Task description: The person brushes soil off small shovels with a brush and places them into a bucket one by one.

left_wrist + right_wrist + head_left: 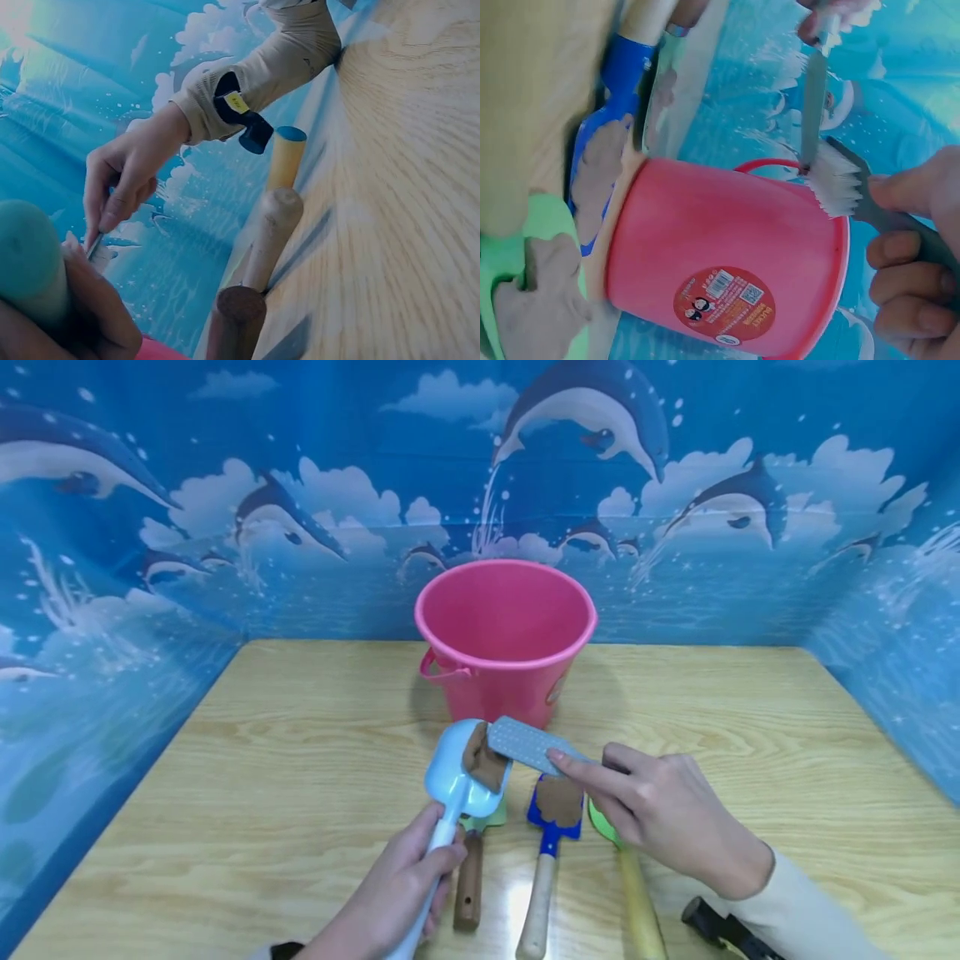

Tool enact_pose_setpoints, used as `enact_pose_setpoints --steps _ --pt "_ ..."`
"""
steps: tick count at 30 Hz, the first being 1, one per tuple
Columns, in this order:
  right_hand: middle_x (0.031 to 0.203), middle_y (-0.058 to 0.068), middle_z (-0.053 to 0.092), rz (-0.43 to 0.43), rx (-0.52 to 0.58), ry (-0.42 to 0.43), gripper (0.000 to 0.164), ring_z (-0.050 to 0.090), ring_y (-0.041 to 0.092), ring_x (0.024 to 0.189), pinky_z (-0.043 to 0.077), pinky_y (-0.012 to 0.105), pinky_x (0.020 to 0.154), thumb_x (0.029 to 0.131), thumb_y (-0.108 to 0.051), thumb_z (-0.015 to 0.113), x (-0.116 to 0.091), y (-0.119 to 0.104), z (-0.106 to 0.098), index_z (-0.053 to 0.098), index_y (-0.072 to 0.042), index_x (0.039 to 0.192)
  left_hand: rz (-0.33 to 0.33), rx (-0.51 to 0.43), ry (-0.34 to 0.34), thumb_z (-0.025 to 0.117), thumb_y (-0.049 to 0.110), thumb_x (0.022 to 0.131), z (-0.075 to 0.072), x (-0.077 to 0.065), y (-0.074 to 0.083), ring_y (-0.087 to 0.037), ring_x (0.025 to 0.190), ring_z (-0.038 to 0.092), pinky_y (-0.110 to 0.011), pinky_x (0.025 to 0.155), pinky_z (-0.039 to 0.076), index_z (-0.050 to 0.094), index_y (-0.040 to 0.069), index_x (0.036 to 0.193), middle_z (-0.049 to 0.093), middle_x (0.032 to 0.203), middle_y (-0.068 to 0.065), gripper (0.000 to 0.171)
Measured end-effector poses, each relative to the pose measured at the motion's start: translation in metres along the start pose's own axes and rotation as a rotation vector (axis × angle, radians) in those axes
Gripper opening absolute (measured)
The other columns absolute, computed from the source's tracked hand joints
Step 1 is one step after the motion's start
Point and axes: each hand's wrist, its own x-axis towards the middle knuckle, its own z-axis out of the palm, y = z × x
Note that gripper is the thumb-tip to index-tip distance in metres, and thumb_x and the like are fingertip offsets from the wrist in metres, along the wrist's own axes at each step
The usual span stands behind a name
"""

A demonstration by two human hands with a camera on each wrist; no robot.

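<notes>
The left hand [392,893] grips the scoop [447,753], likely steadying its sand [487,770] for the brush [525,742] pinched in the right hand [667,806]; 3 tools [550,842] lie beneath the hands, the bucket [495,693] beyond.

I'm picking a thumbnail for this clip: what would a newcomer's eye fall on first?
Probably the big pink bucket, standing towards the table's far side before the dolphin backdrop. Next might come the light blue scoop in front of it, held in the left grip and bearing a brown clump. Over the scoop's edge, the right grip holds a grey-blue brush.
</notes>
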Motion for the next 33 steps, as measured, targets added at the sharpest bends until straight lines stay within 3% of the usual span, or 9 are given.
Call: enact_pose_setpoints --steps 4,12,20,28,33 --pt "0.067 -0.009 0.041 0.022 0.045 0.038 0.038 0.025 -0.005 0.049 0.018 0.005 0.041 0.104 -0.029 0.037 0.001 0.0 0.0 0.068 -0.015 0.121 0.01 0.015 -0.022 0.046 0.013 0.098 0.002 0.001 -0.003 -0.01 0.047 0.043 -0.022 0.036 0.04 0.044 0.002 0.108 0.046 0.059 -0.002 0.015" --pt "0.07 -0.007 0.043 -0.031 0.007 -0.023 0.045 0.017 -0.006 0.047 0.014 0.004 0.04 0.106 -0.027 0.026 -0.001 -0.006 0.009 0.067 -0.016 0.124 0.041 0.039 -0.028 0.046 0.012 0.098 0.006 -0.002 -0.009 -0.008 0.043 0.044 -0.023 0.035 0.041 0.045 0.003 0.11 0.046 0.058 -0.002 0.015" --pt "0.069 -0.01 0.039 -0.017 0.028 -0.033 0.044 0.02 -0.005 0.05 0.014 0.005 0.042 0.106 -0.032 0.029 -0.001 0.0 -0.001 0.067 -0.016 0.123 -0.025 -0.04 -0.015 0.047 0.017 0.098 0.003 -0.004 -0.002 -0.01 0.043 0.041 -0.02 0.035 0.038 0.044 0.001 0.106 0.043 0.058 -0.003 0.018" --pt "0.068 -0.014 0.038 0.037 0.077 -0.077 0.047 0.021 -0.007 0.052 0.016 0.005 0.041 0.105 -0.036 0.031 0.0 0.003 -0.014 0.069 -0.014 0.12 -0.036 -0.04 0.005 0.048 0.02 0.097 0.0 -0.003 0.001 -0.01 0.046 0.042 -0.022 0.035 0.039 0.044 0.001 0.108 0.045 0.06 -0.003 0.022" --pt "0.068 -0.015 0.041 0.06 0.109 -0.042 0.044 0.023 -0.008 0.052 0.019 0.005 0.042 0.104 -0.036 0.035 0.0 0.006 -0.018 0.07 -0.014 0.119 -0.038 -0.05 0.006 0.045 0.02 0.099 -0.003 -0.003 0.002 -0.01 0.047 0.042 -0.021 0.036 0.039 0.043 0.001 0.112 0.044 0.061 -0.003 0.023"
